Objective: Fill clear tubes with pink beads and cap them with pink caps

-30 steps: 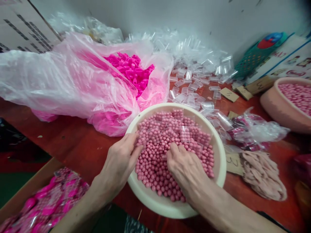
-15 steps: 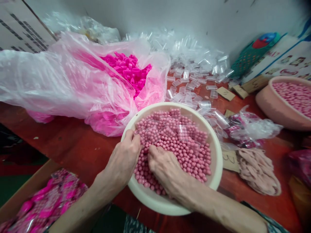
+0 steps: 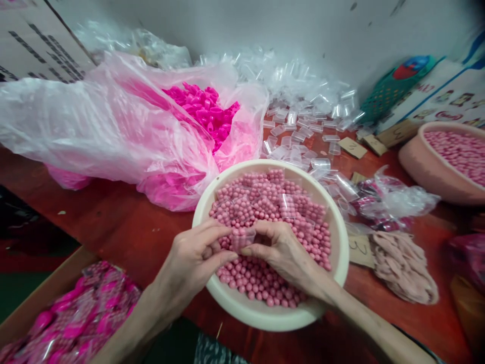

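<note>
1. Half a second ago both hands were dug into the beads; now they have lifted and come together over the middle of the bowl, holding a small clear tube (image 3: 242,237) between them.
2. The left hand (image 3: 193,258) pinches the tube's left end with thumb and fingers pressed together; the right hand (image 3: 282,250) pinches its right end the same way.
3. The tube is see-through, with pink beads showing in it, and hangs just above the pink beads (image 3: 273,212) heaped in the cream bowl (image 3: 265,316).
4. The bowl's near rim sits close to the red table (image 3: 125,227) edge; bare tabletop lies to its left.
5. A pink plastic bag (image 3: 113,126) of bright pink caps (image 3: 206,108) crowds the bowl's far left side.
6. Loose clear tubes (image 3: 299,136) lie behind the bowl and a crumpled bag (image 3: 394,202) just to its right.
7. A second bowl of beads (image 3: 435,172) stands well apart at far right.
8. A cardboard box of packed pink pieces (image 3: 76,323) sits low at near left.
</note>
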### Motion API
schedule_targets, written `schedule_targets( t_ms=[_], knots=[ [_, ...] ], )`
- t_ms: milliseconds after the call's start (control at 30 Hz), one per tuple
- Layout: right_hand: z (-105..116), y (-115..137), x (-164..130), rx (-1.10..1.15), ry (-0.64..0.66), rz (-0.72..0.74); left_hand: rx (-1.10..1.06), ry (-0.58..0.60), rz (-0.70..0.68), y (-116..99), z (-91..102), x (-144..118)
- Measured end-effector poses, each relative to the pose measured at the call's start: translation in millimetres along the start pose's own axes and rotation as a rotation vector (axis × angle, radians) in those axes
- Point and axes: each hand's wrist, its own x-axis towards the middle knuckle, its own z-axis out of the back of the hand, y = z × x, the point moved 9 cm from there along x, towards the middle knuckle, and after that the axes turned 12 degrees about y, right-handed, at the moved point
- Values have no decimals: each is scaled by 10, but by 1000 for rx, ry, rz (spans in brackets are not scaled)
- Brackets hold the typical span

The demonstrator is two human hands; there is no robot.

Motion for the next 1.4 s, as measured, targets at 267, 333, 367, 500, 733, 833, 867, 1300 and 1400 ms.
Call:
schedule_targets(
  t_ms=[267,333,367,500,733,833,867,1300,1400],
  knots=[
    [41,21,-154,-227,-32,-8,-375,54,178,184,-207,66],
    [53,71,-261,-484,-41,-36,-476,14,235,222,-172,60],
    [36,98,-322,-594,-41,-32,-533,7,252,228,-174,62],
    [-117,82,-497,-735,14,56,-641,18,241,179,-252,98],
    [219,-41,-335,-630,-80,-39,-340,29,175,128,-290,112],
    [434,208,-308,-536,-210,21,-230,95,150,98,-344,120],
    [455,296,-303,-515,-233,66,-196,114,144,88,-364,123],
    [488,372,-340,-312,-276,179,-568,230,202,149,-461,184],
    [618,283,-495,-347,-354,124,-817,180,214,132,-442,215]
  ],
)
